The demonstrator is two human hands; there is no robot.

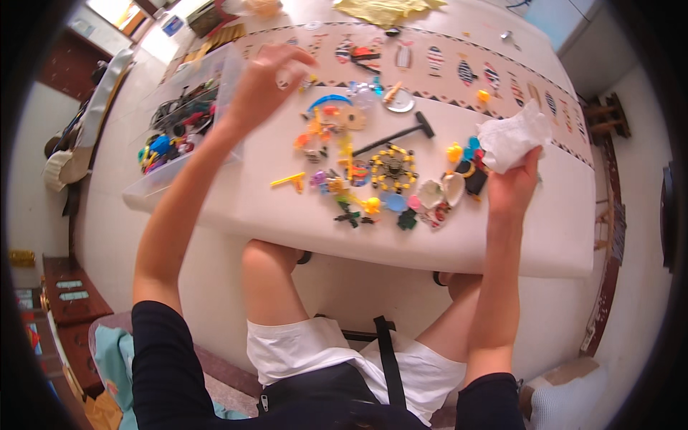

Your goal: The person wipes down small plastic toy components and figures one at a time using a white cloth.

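Observation:
My right hand (513,174) is closed around a crumpled white cloth or tissue (513,134), raised over the table's right part. My left hand (271,86) is lifted beside the clear plastic bin, fingers curled and blurred; something whitish shows by its fingers, and whether it is held I cannot tell. Between the hands lie many small toys: a black toy hammer (395,134), a ring of black and yellow pieces (394,167), a yellow toy pistol (290,181), a blue curved piece (329,100), a round silver lid (399,101), seashells (452,188) and a yellow duck (372,205).
A clear plastic bin (228,97) with mixed small toys stands at the table's left. A fish-patterned runner (419,56) crosses the white table (258,215). Yellow cloth (389,11) lies at the far edge. My knees are at the near edge.

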